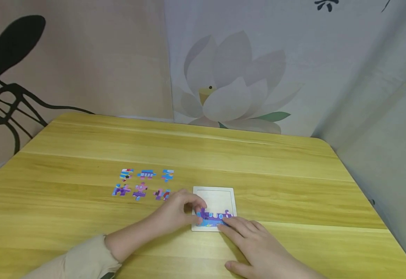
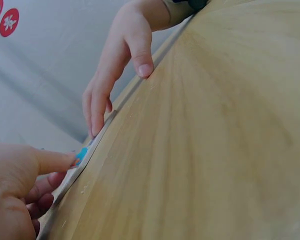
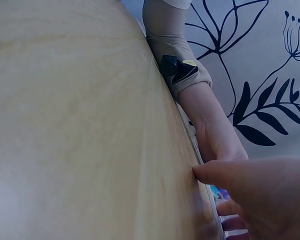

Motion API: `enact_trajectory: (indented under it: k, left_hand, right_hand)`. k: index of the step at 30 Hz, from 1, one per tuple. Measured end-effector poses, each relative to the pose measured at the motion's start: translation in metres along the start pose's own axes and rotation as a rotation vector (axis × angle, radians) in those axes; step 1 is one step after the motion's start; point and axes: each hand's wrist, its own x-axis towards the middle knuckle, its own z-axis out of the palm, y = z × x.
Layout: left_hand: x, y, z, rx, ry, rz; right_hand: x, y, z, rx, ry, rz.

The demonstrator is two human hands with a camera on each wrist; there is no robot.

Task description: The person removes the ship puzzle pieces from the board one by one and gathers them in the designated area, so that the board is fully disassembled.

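A white square puzzle tray [image 1: 217,195] lies on the table, with joined purple and blue jigsaw pieces [image 1: 211,220] along its near side. My left hand [image 1: 178,209] pinches a jigsaw piece [image 1: 201,214] at the left end of that row, thumb in front and fingers behind. In the left wrist view the thumb lies against a blue bit of the piece [image 2: 81,155]. My right hand [image 1: 255,240] rests its extended fingertips on the right end of the row, its thumb spread out onto the table. The right wrist view shows that thumb [image 3: 210,172] touching the tabletop.
Several loose jigsaw pieces [image 1: 146,174] lie in two rows left of the tray; the left hand partly overlaps the nearest one [image 1: 162,194]. The wooden table [image 1: 293,178] reaches back to a curtain [image 1: 126,58] printed with flowers and leaves.
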Motion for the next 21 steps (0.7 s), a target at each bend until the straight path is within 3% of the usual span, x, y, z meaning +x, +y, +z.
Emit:
enact_trajectory:
  k: [12,21]
  left_hand:
    - [-0.002,0.001,-0.012,-0.168,0.038,-0.031]
    - [-0.007,-0.004,-0.026,-0.189,0.052,-0.052]
  right_hand:
    - [0.001,0.0,-0.001,0.013,-0.018,0.007]
    - [-0.001,0.002,0.0,0.024,-0.022,0.002]
